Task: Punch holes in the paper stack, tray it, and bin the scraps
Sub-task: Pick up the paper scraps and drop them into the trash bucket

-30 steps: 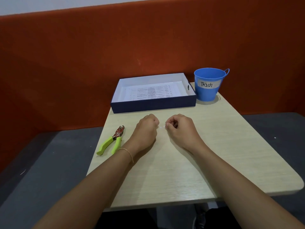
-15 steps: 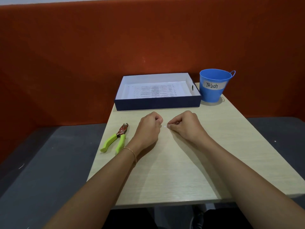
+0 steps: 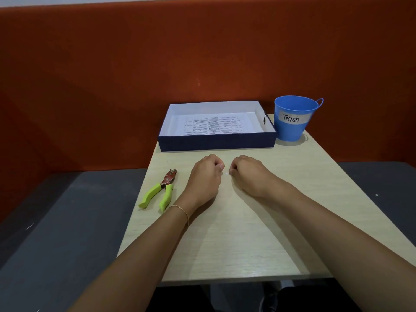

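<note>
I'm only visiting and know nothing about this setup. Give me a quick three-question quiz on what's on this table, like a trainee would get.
1. Fill in: the label on the bucket reads ____.
2. True or false: the paper lies in the tray.
3. Where is the punch? A: in the tray. B: in the bucket. C: on the table, beside the left hand.

Key: 1 Trash; 2 true; 3 C.
</note>
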